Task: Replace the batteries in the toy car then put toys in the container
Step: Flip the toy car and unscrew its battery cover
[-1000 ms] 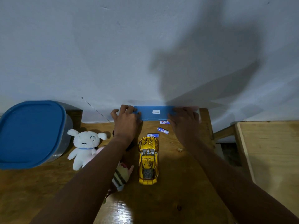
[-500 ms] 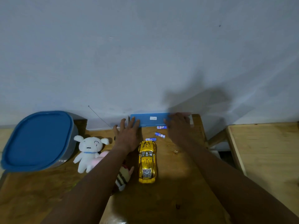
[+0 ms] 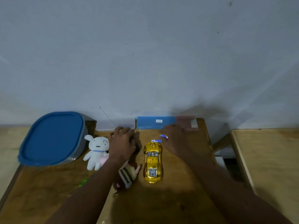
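We see the left hand [image 3: 123, 143] palm down with its fingers bent; whether they grip anything beneath, we cannot tell. The right hand [image 3: 175, 141] lies flat, fingers relaxed and slightly apart, holding nothing. Small blue-and-white batteries [image 3: 156, 140] lie just left of it. The glossy golden toy car [image 3: 152, 162] sits between the wrists on the wooden table [image 3: 161, 199], and the rounded, blue-lidded container [image 3: 51, 136] stands at the left.

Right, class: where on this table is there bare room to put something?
Bare table: the near-left corner, before the blue-lidded container and white plush dog; also nearer than the gold toy car. Crowded: around the batteries by the blue case.
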Action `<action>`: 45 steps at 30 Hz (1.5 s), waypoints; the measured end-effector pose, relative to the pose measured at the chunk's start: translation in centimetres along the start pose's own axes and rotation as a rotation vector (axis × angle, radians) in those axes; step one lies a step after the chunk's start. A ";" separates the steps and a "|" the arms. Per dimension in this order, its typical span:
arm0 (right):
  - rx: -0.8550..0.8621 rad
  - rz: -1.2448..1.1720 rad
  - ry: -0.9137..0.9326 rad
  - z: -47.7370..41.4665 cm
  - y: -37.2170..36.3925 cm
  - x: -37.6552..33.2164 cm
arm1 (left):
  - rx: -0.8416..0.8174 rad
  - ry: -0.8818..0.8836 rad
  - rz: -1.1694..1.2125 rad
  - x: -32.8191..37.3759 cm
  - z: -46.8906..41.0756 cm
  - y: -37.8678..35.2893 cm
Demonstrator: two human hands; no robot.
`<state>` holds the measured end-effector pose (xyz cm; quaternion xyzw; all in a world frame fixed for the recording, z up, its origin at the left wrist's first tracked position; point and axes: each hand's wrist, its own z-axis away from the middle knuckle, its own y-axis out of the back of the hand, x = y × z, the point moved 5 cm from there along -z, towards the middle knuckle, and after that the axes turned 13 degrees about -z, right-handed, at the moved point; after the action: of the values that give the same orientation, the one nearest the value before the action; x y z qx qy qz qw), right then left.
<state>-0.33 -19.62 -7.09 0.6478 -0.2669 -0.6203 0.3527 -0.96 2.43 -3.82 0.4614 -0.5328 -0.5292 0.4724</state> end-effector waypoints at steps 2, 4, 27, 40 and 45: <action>0.003 -0.039 0.018 -0.1 -0.4 -1.4 | 0.011 0.050 0.001 -1.5 0.5 0.1; -0.009 -0.054 0.070 -0.8 -1.0 -3.1 | 0.027 0.106 -0.006 -2.9 0.8 0.5; -0.116 0.046 0.184 -10.9 -11.6 -11.6 | -0.133 0.177 0.266 -14.5 -5.1 -3.5; -0.127 0.394 0.413 -11.3 -12.2 -13.3 | -0.151 0.234 0.380 -14.7 -6.2 -4.6; -0.270 0.714 0.604 -11.9 -13.7 -13.5 | -0.044 0.231 0.295 -14.4 -6.5 -4.0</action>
<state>8.99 0.80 -9.83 0.6151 -0.2754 -0.2741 0.6860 7.29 15.80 -8.08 0.4256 -0.5250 -0.4093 0.6130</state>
